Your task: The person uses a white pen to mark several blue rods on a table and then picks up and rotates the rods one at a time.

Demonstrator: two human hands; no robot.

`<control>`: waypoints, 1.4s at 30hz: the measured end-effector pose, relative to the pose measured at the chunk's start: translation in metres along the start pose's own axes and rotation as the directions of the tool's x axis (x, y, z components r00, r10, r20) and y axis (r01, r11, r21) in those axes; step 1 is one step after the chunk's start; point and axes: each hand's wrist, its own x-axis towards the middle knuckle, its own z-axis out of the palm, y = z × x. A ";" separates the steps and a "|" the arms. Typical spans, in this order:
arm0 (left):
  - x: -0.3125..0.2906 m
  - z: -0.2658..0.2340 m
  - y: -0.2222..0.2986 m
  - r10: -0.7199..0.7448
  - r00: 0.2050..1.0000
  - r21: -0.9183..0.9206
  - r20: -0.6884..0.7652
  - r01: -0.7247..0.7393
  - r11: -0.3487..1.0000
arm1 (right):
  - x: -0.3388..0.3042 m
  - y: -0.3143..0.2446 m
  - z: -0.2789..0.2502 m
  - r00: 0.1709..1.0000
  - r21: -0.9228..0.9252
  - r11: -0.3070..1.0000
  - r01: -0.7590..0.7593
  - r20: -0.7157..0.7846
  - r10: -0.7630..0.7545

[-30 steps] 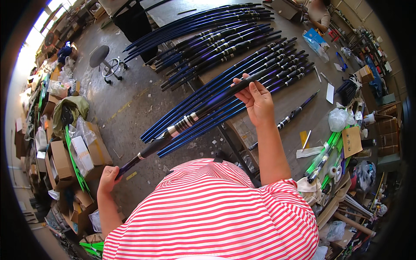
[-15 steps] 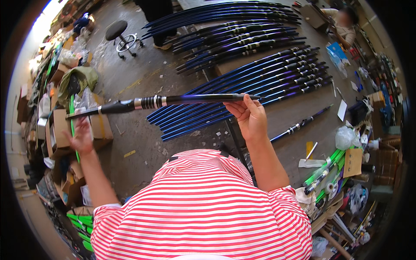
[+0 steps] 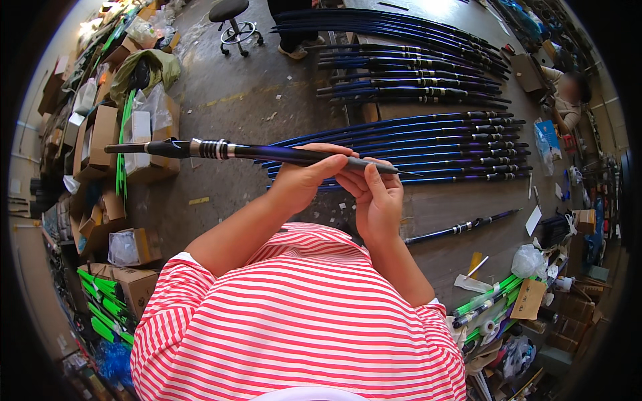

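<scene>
Currently, the left hand [image 3: 301,175] is closed around a dark fishing rod [image 3: 264,153] near its grey tapered end [image 3: 380,168], which the right hand [image 3: 378,200] pinches between thumb and fingers. Both grips sit close together beyond the striped shirt [image 3: 301,307], so the thick handle section reaches leftward without a hand under it; if the left fingers slackened, its weight would probably tip it down (perhaps onto the cardboard box [image 3: 150,167] it crosses in view). The needle-thin tip [image 3: 409,174] could snap if pushed sideways. Glossy black with a violet sheen, the tube meets a reel seat [image 3: 214,149] of silvery rings. Farther out, slim blue rods [image 3: 428,140] lie side by side on a smooth, dull table [image 3: 441,207], and a single rod [image 3: 461,228] lies apart.
</scene>
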 end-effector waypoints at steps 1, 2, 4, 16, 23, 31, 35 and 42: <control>-0.003 -0.005 0.001 0.040 0.999 0.008 0.006 -0.041 0.999 | -0.002 -0.002 0.002 1.000 -0.037 0.999 0.018 -0.015 -0.018; -0.006 -0.010 0.006 0.054 0.999 0.000 -0.004 -0.054 0.999 | -0.004 -0.004 0.002 0.999 -0.075 0.996 0.037 -0.027 -0.039; -0.013 -0.019 0.015 0.082 0.996 -0.015 -0.025 -0.082 0.997 | -0.005 -0.008 -0.007 0.996 -0.116 0.989 0.087 -0.025 -0.091; -0.040 -0.049 0.048 0.124 0.992 -0.048 -0.023 -0.125 0.991 | -0.014 -0.018 -0.021 0.984 -0.092 0.982 0.168 0.073 -0.161; -0.047 -0.054 0.051 0.163 0.986 -0.047 0.028 -0.161 0.986 | -0.012 -0.011 -0.031 0.961 0.026 0.985 0.173 0.217 -0.174; -0.054 -0.062 0.054 0.176 0.983 -0.020 0.044 -0.175 0.984 | -0.018 -0.011 -0.023 0.966 -0.024 0.984 0.175 0.199 -0.167; -0.059 -0.067 0.053 0.177 0.982 0.037 0.060 -0.180 0.983 | -0.019 -0.009 -0.021 0.964 -0.030 0.983 0.180 0.204 -0.170; -0.059 -0.075 0.053 0.185 0.980 0.016 0.079 -0.187 0.982 | -0.018 -0.015 -0.022 0.950 -0.022 0.991 0.133 0.286 -0.122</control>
